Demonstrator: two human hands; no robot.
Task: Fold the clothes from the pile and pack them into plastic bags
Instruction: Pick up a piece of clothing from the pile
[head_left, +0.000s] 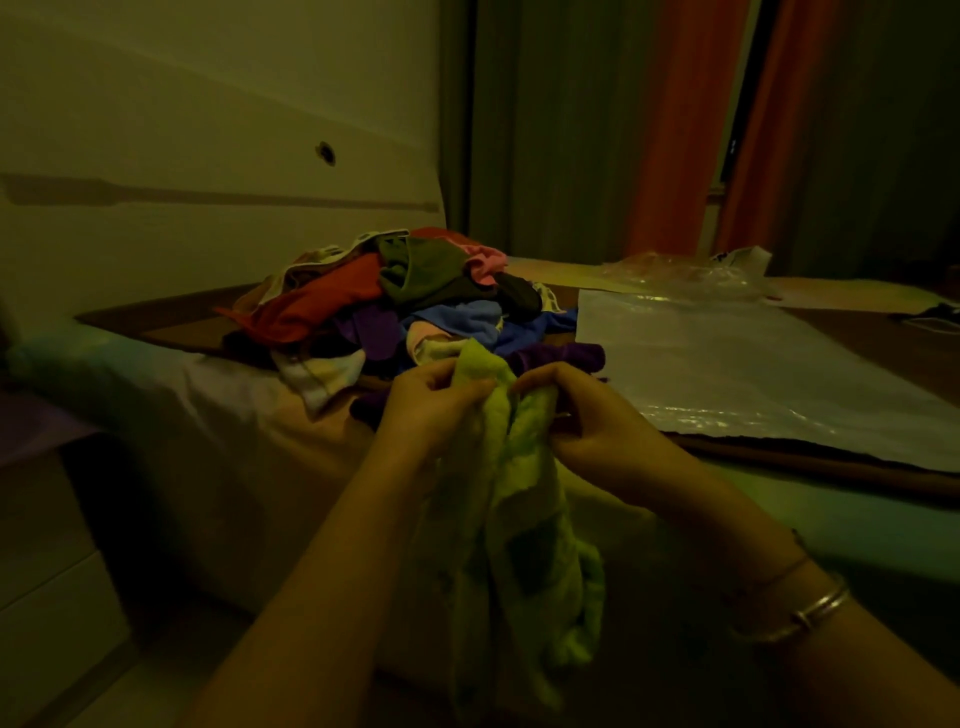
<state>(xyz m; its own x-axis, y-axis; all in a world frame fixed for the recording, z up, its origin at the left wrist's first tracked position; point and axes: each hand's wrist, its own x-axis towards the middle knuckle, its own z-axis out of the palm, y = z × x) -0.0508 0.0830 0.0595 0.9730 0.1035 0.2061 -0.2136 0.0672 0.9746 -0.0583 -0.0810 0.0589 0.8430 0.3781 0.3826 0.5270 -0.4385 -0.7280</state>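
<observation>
L hand (434, 410) + R hand (582, 415) both pinching top edge of green cloth (511, 499) | clothes pile (405, 306) right behind | plastic bag (727, 364) flat, R of pile

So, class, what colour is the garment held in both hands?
Yellow-green garment, seen in the head view.

Head camera looks forward and down, close over the bed (218, 395).

Nothing readable from my end

I can't make out a single word, label, brand or number anywhere; the dim light and blur swallow any print on the heap of mixed-colour clothes (395, 306) or the flat clear plastic bag (727, 364).
</observation>
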